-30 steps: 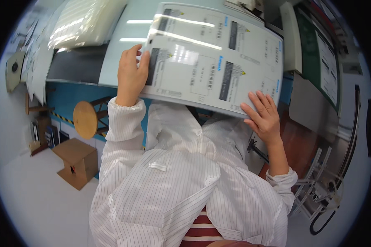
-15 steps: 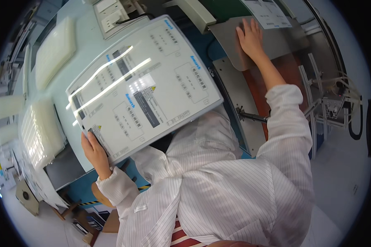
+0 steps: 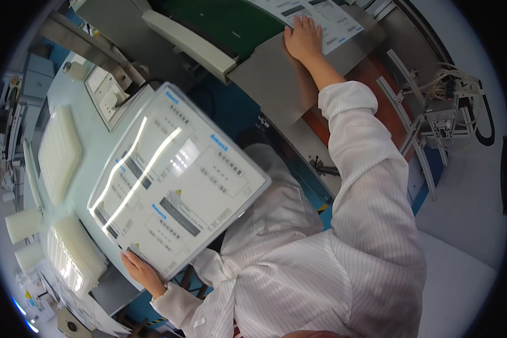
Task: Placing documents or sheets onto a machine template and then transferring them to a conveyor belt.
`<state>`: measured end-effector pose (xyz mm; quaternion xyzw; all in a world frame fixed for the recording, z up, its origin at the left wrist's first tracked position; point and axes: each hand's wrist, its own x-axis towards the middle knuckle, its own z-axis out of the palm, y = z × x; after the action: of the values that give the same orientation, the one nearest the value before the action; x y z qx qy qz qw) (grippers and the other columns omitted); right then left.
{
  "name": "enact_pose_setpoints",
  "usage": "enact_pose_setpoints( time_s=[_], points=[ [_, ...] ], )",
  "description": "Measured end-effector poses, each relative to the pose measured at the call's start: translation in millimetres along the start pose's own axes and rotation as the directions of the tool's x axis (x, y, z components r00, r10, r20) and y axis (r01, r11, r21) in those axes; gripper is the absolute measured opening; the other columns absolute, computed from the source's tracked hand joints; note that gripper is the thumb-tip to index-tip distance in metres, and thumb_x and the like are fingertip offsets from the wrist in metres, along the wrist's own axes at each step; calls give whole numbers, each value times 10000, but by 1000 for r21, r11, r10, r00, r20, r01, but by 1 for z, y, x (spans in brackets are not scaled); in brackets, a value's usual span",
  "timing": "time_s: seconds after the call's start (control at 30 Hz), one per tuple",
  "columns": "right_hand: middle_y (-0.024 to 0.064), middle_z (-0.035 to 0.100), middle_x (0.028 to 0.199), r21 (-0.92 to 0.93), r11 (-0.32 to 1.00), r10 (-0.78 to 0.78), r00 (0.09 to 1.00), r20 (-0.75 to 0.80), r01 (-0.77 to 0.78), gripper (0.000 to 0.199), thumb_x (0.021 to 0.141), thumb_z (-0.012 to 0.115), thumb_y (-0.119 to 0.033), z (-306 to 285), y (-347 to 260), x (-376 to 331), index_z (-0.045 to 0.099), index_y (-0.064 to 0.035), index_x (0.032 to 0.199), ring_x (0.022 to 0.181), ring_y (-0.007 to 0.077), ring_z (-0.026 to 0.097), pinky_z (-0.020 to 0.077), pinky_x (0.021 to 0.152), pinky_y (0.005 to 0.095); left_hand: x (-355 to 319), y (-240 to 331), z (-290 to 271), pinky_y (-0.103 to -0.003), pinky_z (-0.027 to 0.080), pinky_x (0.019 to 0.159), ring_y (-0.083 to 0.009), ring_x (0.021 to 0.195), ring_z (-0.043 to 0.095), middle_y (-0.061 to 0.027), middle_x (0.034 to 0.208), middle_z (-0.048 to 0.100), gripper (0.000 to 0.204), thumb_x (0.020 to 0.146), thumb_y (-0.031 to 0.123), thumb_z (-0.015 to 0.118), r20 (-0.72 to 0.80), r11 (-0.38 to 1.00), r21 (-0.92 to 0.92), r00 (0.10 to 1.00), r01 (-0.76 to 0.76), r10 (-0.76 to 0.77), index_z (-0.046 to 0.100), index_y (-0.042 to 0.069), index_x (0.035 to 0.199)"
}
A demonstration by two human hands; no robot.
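The left hand (image 3: 142, 271) grips the near corner of the white sheet (image 3: 177, 181), while the right hand (image 3: 303, 38) lies flat on a far sheet (image 3: 332, 19).

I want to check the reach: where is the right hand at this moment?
Head view, top right: the right hand lies flat on a printed sheet beside the green conveyor belt.

One head-worn fisheye view, looking steeply down from close above the white striped sleeves; it faces the pale blue-green counter (image 3: 93, 152) on the left and the green conveyor belt (image 3: 231, 22) up top, edges bending toward the rim
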<state>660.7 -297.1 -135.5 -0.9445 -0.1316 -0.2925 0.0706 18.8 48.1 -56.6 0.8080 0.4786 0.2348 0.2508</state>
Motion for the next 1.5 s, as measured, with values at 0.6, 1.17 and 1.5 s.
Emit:
enact_pose_setpoints(
  time_s=[0.6,1.17,1.5],
  points=[
    [202,191,1576,146,989,-32,897,440,-36,854,928,438,-586,-128,-13,-111,208,-2,1507,1476,329,130,90,1180,483,-2,28,10,-349,456,852,-285,937,590,-205,1069,630,391,1043,284,412,-41,998,-52,999,-36,33,556,-50,1188],
    [244,617,1212,448,883,-282,921,267,140,422,882,447,83,-228,-65,-130,546,26,1288,1166,364,583,461,963,406,-6,26,7,-420,451,898,-400,1016,575,-254,1120,600,389,980,238,523,-120,998,-55,992,-44,38,537,-69,1221],
    [189,614,1253,656,139,-905,364,-219,741,392,830,495,100,-306,-175,-195,618,13,1191,1187,371,574,416,1038,496,-17,30,-15,-338,444,890,-257,947,586,-141,1036,662,325,992,232,496,-359,904,-390,933,-174,24,659,-33,1086]
  ],
)
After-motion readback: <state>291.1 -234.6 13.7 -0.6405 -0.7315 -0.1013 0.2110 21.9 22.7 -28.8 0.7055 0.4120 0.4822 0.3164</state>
